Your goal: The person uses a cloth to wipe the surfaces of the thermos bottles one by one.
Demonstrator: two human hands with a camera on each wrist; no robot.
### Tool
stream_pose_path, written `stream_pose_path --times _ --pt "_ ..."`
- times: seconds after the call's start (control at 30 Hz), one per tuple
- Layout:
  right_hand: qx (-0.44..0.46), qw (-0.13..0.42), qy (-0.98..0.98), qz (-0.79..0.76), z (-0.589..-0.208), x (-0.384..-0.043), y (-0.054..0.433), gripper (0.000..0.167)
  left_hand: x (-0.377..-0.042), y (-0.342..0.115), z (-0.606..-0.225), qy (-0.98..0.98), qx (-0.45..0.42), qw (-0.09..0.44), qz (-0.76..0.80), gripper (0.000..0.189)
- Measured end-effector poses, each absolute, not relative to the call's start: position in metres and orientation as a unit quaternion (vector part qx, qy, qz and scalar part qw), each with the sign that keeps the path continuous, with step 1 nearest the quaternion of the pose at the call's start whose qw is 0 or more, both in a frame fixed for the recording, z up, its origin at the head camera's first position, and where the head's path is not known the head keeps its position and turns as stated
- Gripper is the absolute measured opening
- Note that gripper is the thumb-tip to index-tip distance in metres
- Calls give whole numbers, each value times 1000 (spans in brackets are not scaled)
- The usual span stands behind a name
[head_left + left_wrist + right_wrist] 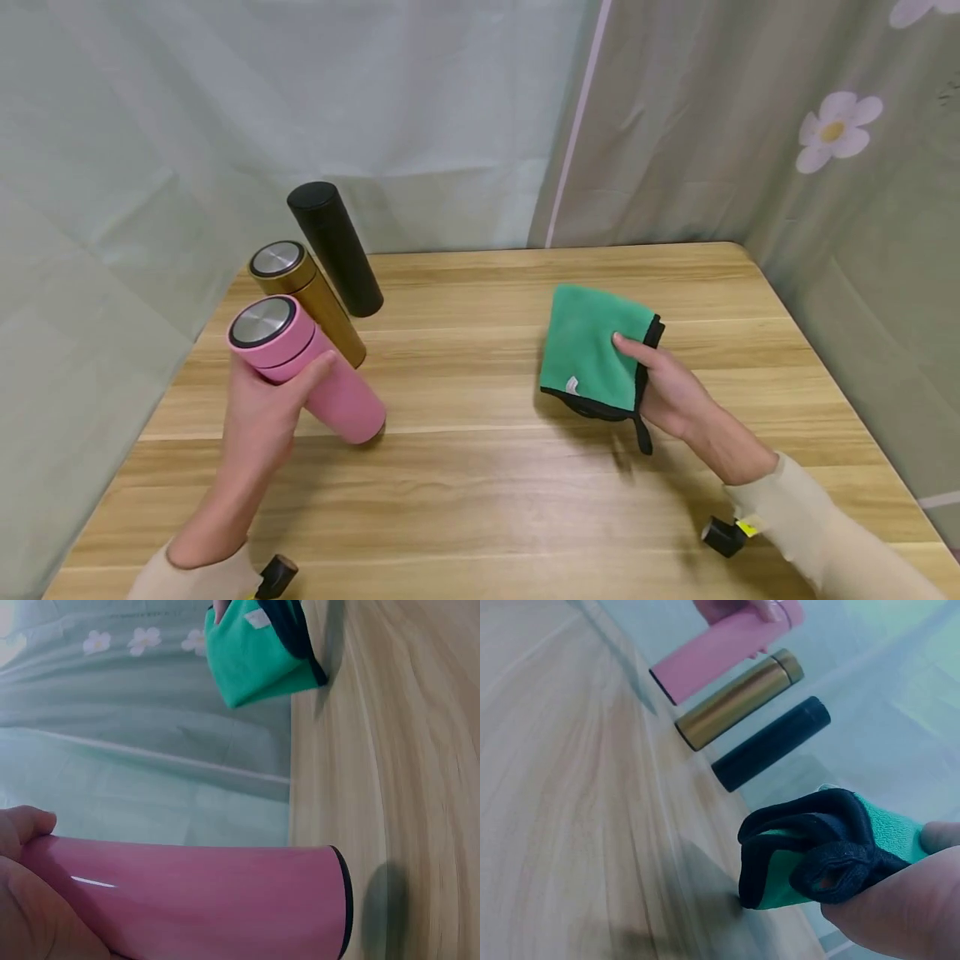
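A pink thermos bottle with a steel-topped lid is gripped near its upper end by my left hand. In the left wrist view its dark base appears slightly off the table, with a shadow beside it. My right hand pinches a folded green cloth along its right edge, thumb on top. The cloth has black trim, a small white tag and a black loop. Directly behind the pink bottle stands a gold thermos bottle, and a black thermos bottle stands farther back.
The wooden table stretches beneath both hands. A pale curtain hangs along the back and sides, with printed flowers at the right. Small black cameras sit at the left wrist and right wrist.
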State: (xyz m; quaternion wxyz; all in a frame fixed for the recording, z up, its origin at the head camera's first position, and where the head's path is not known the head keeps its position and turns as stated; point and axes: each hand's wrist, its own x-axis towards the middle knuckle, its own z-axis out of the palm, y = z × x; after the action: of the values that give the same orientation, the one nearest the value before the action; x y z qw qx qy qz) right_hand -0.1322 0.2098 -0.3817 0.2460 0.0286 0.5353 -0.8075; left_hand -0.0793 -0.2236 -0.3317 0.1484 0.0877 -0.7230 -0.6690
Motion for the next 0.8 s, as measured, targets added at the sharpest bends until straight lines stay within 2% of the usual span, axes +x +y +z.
stream_pose_path --times 0.33,0.8 --pt "36 245 532 -810 -379 -136 217 30 -77 -252 -332 -721 111 166 -663 77" --pt "41 226 525 -819 -379 -136 228 35 -83 -263 -344 -668 108 209 -706 75"
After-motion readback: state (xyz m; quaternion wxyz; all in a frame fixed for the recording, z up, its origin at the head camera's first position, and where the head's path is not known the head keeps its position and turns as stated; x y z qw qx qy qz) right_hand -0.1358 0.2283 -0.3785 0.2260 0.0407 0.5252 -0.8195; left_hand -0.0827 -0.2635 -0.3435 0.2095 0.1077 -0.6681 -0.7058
